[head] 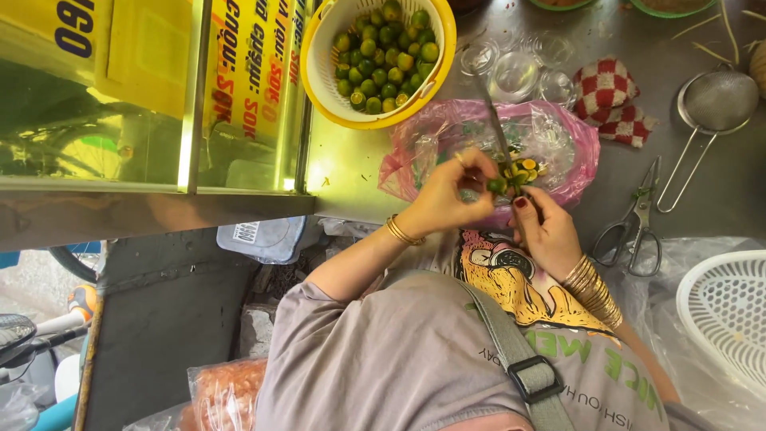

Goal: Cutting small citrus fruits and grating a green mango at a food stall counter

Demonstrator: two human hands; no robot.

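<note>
A yellow basket [335,48] holds a heap of small green citrus fruits [385,56], too many to count; a pink plastic bag [558,128] holds cut halves [523,172]. Above the bag, the left hand [448,195] grips a knife [493,120], and the right hand [546,231] pinches one fruit [497,185]. One pair of scissors [634,227] and one strainer [714,108] lie on the tabletop [718,191].

Left hand [447,199] grips knife [493,120] — right hand [546,235] steadies calamansi [498,186].

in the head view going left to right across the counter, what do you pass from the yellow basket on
yellow basket of small green citrus → clear plastic cups → red and white checked cloth → scissors → metal strainer. The white basket sits at the right edge, nearer the person.
</note>
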